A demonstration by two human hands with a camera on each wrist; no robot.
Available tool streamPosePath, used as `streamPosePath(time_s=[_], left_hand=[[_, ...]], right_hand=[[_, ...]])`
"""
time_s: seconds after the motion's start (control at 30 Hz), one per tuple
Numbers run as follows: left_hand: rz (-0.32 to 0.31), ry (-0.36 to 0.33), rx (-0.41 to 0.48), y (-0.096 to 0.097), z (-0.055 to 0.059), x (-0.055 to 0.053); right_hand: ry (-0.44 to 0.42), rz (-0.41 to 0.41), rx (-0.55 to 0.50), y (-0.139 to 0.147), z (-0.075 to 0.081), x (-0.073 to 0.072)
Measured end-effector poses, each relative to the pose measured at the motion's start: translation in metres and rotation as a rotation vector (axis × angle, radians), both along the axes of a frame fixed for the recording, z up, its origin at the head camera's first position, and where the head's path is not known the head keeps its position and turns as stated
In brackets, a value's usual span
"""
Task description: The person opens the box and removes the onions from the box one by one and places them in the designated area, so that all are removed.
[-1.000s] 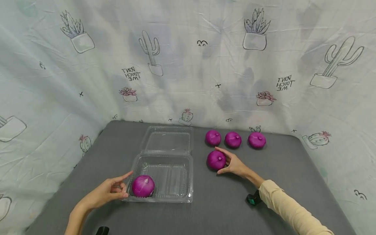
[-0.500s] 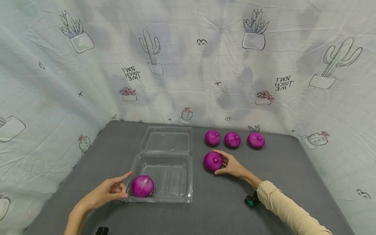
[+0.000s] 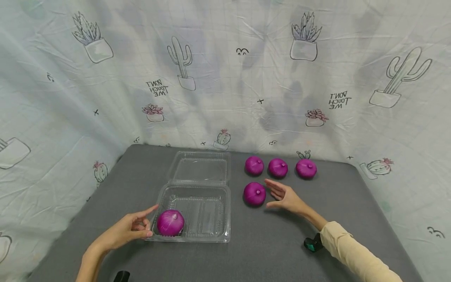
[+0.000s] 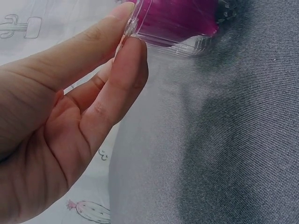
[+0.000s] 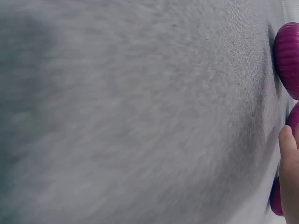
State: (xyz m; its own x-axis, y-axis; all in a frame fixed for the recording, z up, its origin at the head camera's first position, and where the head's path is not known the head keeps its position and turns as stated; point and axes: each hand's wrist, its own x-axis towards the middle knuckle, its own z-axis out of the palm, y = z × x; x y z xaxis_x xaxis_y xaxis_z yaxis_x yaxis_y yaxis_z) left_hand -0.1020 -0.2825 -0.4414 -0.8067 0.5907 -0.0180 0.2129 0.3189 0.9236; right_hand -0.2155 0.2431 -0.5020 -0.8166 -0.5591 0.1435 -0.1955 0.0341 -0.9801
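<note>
My left hand (image 3: 121, 233) pinches the left rim of a clear plastic clamshell container (image 3: 206, 219), its lid (image 3: 201, 170) folded back flat. In the left wrist view the rim shows between thumb and fingertips (image 4: 131, 51). One purple onion (image 3: 170, 223) sits in the container's near left corner. Just right of a second onion (image 3: 254, 194) on the table, my right hand (image 3: 287, 199) stands with fingers and thumb spread, a small gap between them and it. Only a bit of that hand (image 5: 289, 175) shows in the right wrist view.
Three more onions stand in a row at the back right: a left one (image 3: 254, 165), a middle one (image 3: 278, 168) and a right one (image 3: 306, 169). Behind the grey table (image 3: 253, 254) hangs a white curtain (image 3: 225, 78) printed with cacti.
The right hand moved the onion slightly left and nearer the container, then let go and drew back to the right. The left hand and container stayed in place.
</note>
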Motion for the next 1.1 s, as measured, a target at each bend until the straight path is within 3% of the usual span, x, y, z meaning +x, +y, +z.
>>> streamPosePath(time_s=[0.17,0.3,0.53,0.67,0.93,1.1], left_hand=[[0.002,0.006,-0.001,0.0,-0.002,-0.001],[0.005,0.002,0.007,-0.001,-0.002,0.0],[0.014,-0.001,0.003,-0.001,-0.001,0.001],[0.016,-0.002,0.005,0.0,-0.001,0.0],[0.005,-0.011,0.01,0.0,-0.004,-0.001],[0.001,-0.012,0.007,-0.002,-0.002,-0.001]], right_hand=[[0.068,-0.04,-0.008,0.012,0.006,0.016],[0.112,-0.022,-0.036,0.02,0.01,0.031],[0.001,0.229,-0.037,0.018,0.023,0.053],[-0.013,0.321,-0.023,0.001,0.038,0.059],[0.009,0.5,-0.075,-0.043,0.058,0.059],[0.046,0.566,-0.083,-0.074,0.068,0.049]])
